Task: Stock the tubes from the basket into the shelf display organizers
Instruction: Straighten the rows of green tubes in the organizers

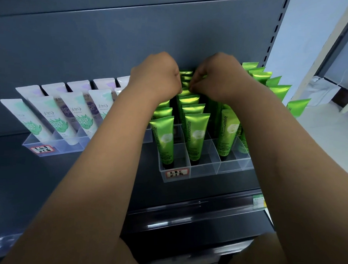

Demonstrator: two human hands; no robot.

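A clear compartmented organizer [203, 169] stands on the dark shelf, filled with several upright green Chamomile tubes [197, 131]. Both my hands reach over its back rows. My left hand [157, 75] has its fingers curled down among the green tube tops at the back; what it holds is hidden. My right hand [217, 78] pinches the crimped top of a green tube [186, 80] in the middle column. The basket is out of view.
A second clear organizer [55, 146] to the left holds several white tubes with green and purple prints [50, 116]. The grey back panel [133, 30] rises right behind the tubes. A clear price rail [195, 208] runs along the shelf front. A white wall and floor lie to the right.
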